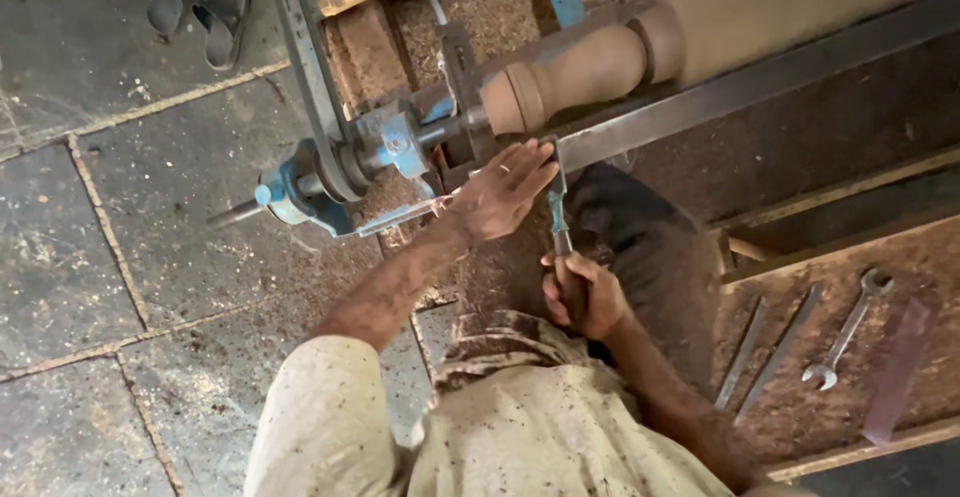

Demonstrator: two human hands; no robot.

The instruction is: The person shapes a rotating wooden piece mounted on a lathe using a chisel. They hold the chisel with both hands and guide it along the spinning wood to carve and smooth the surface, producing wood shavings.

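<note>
— Right hand: its grip is closed around the dark handle of a turning chisel, fingers wrapped fully, held low just above the person's lap.

— And the other hand?

— The left hand lies over the upper part of the chisel's blade with fingers stretched out, pressing it down where it crosses the long metal tool rest. It is a flat hold, fingers not curled round anything.

— Where does the blade end?

— Its tip is hidden under the left fingers, close to the rounded end of the wooden spindle mounted on the lathe. Whether the steel touches the wood I cannot tell.

— How much room around the edges?

— Tight on the left hand's side: the blue tailstock and its shaft sit just beside the fingers. The tool rest's edge runs diagonally up to the right, parallel to the spindle with a narrow gap between. To the left, the stone floor is open, with a pair of sandals well apart near the top edge.

— Anything holding other things?

— A shallow wooden tray on the right, bordered by raised strips. In it lie a double-ended spanner and two slim metal rods, side by side, apart from both hands.
</note>
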